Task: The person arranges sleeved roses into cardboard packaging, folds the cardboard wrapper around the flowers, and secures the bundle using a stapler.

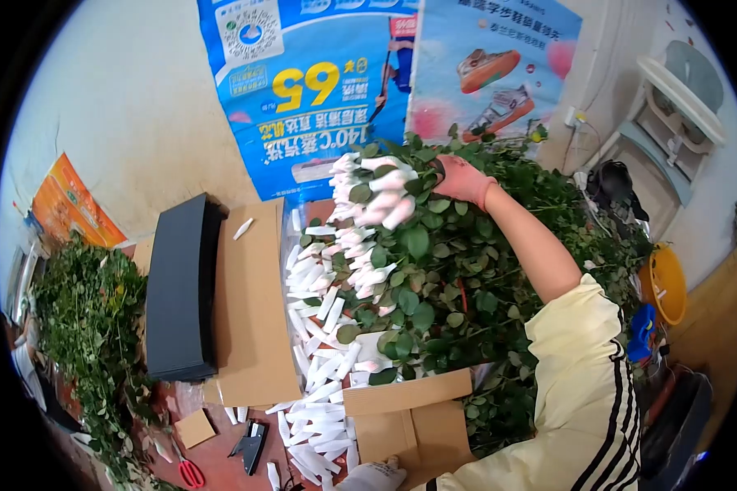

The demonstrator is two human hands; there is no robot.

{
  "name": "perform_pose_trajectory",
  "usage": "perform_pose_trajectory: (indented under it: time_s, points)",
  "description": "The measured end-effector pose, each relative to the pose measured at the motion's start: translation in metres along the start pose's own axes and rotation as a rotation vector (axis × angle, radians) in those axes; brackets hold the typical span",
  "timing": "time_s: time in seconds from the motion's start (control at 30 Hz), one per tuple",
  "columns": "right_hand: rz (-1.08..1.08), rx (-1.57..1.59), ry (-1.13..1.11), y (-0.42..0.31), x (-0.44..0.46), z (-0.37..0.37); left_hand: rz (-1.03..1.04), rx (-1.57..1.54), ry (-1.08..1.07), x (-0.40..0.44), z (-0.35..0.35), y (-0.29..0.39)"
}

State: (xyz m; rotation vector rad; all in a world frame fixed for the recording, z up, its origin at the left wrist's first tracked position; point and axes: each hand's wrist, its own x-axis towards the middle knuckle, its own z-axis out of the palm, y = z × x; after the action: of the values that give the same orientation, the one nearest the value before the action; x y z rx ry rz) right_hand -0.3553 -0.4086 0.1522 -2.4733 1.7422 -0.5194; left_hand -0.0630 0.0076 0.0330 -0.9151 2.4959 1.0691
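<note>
My right hand, in a pink glove, is closed around the stems of a bunch of roses at the top of the pile. Their pale pink buds wear white sleeves and point left. More sleeved roses lie just below, with leafy stems spreading right. At the bottom edge, my left hand in a white glove is near the folded cardboard. It is partly cut off, and its fingers do not show clearly. Many loose white sleeves lie left of the cardboard.
A stack of black sheets rests on a brown cardboard sheet. A black stapler and red scissors lie at the lower left. More greenery fills the far left. A yellow basin stands right.
</note>
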Motion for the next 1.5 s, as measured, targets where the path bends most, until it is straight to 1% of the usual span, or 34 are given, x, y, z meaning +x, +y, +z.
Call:
perform_pose_trajectory:
  time_s: [0.07, 0.13, 0.17, 0.23, 0.27, 0.3, 0.33, 0.4, 0.47, 0.5, 0.53, 0.57, 0.6, 0.63, 0.67, 0.73, 0.77, 0.8, 0.83, 0.87, 0.9, 0.97, 1.0, 1.07, 1.1, 1.13, 1.2, 1.27, 1.3, 1.33, 1.37, 1.4, 1.47, 1.5]
  points:
    - [-0.002, 0.016, 0.005, 0.006, -0.016, -0.018, 0.041, 0.009, 0.036, -0.001, 0.002, -0.002]
    - [0.026, -0.033, 0.252, 0.009, -0.031, -0.035, 0.07, 0.057, -0.001, 0.004, 0.008, -0.008]
    - [-0.053, 0.011, 0.502, 0.007, -0.043, -0.039, 0.09, 0.018, 0.035, 0.005, 0.011, -0.01]
    - [-0.06, 0.057, 0.573, 0.014, -0.049, -0.048, 0.119, 0.0, 0.07, 0.003, 0.002, -0.011]
    - [-0.067, 0.116, 0.619, 0.019, -0.053, -0.052, 0.106, -0.007, 0.027, 0.001, -0.004, -0.013]
    - [-0.125, 0.083, 0.677, 0.022, -0.059, -0.059, 0.092, -0.015, -0.018, -0.002, -0.014, -0.013]
    - [-0.117, 0.076, 0.685, 0.018, -0.067, -0.069, 0.079, -0.031, -0.062, -0.004, -0.024, -0.011]
    - [-0.031, 0.101, 0.81, 0.008, -0.079, -0.082, 0.056, -0.078, -0.151, -0.003, -0.042, 0.001]
    - [-0.128, 0.121, 0.885, 0.02, -0.075, -0.07, 0.06, 0.1, -0.123, 0.001, -0.113, 0.038]
    - [-0.034, 0.121, 0.903, 0.024, -0.072, -0.055, 0.203, 0.082, 0.09, 0.032, -0.109, 0.011]
    - [0.053, 0.124, 0.923, 0.01, -0.074, -0.05, 0.264, -0.281, 0.238, 0.045, -0.137, 0.016]
    - [0.014, 0.158, 0.875, -0.001, -0.08, -0.049, 0.237, -0.521, 0.213, 0.058, -0.176, 0.024]
    - [-0.02, 0.209, 0.995, -0.039, -0.087, -0.045, 0.235, -0.753, 0.455, 0.091, -0.19, 0.013]
    - [-0.039, 0.216, 0.996, -0.05, -0.087, -0.044, 0.277, -0.953, 0.707, 0.124, -0.204, 0.002]
    - [-0.042, 0.216, 0.989, -0.052, -0.089, -0.039, 0.311, -1.001, 0.82, 0.139, -0.208, 0.0]
    - [-0.091, 0.187, 0.929, -0.075, -0.093, -0.024, 0.559, -1.341, 1.066, 0.188, -0.241, -0.025]
    - [-0.042, 0.238, 0.966, -0.088, -0.101, -0.031, 0.627, -1.393, 1.047, 0.203, -0.237, -0.044]
    - [-0.101, 0.201, 0.866, -0.092, -0.109, -0.034, 0.59, -1.11, 1.229, 0.2, -0.243, -0.046]
    - [-0.092, 0.272, 0.843, -0.092, -0.118, -0.036, 0.51, -0.831, 1.417, 0.199, -0.249, -0.048]
    - [-0.103, 0.346, 0.822, -0.098, -0.118, -0.042, 0.426, -0.614, 1.455, 0.197, -0.247, -0.048]
    - [-0.057, 0.338, 0.825, -0.094, -0.129, -0.042, 0.34, -0.399, 1.495, 0.18, -0.251, -0.03]
    - [-0.088, 0.32, 0.808, -0.096, -0.129, -0.046, 0.232, -0.403, 1.475, 0.18, -0.254, -0.023]
    - [-0.034, 0.314, 0.808, -0.088, -0.139, -0.041, 0.564, -0.937, 1.302, 0.171, -0.254, -0.004]
    - [0.074, 0.363, 0.768, -0.077, -0.128, -0.045, 0.574, -1.206, 1.215, 0.16, -0.25, 0.011]
    - [0.149, 0.415, 0.793, -0.055, -0.123, -0.051, 0.69, -1.34, 1.086, 0.159, -0.249, 0.004]
    - [0.077, 0.518, 0.827, -0.045, -0.124, -0.061, 0.717, -1.416, 1.053, 0.158, -0.247, -0.001]
    - [0.112, 0.683, 0.713, -0.028, -0.131, -0.085, 0.74, -1.537, 0.934, 0.159, -0.247, -0.017]
    - [0.142, 0.539, 0.665, -0.017, -0.131, -0.094, 0.701, -1.6, 0.95, 0.158, -0.249, -0.017]
    - [0.137, 0.602, 0.684, -0.023, -0.142, -0.112, 0.731, -1.599, 0.922, 0.157, -0.251, -0.016]
    - [0.139, 0.599, 0.685, -0.007, -0.14, -0.111, 0.757, -1.597, 0.898, 0.156, -0.252, -0.016]
    - [0.219, 0.602, 0.809, 0.012, -0.131, -0.111, 0.785, -1.656, 0.891, 0.158, -0.252, -0.016]
    - [0.305, 0.595, 0.936, 0.034, -0.13, -0.117, 0.783, -1.799, 0.876, 0.155, -0.257, -0.043]
    - [0.169, 0.789, 0.951, 0.05, -0.163, -0.172, 0.472, -1.952, 1.185, 0.151, -0.256, -0.075]
    - [0.208, 0.643, 1.038, 0.066, -0.163, -0.177, 0.54, -2.007, 1.158, 0.155, -0.253, -0.096]
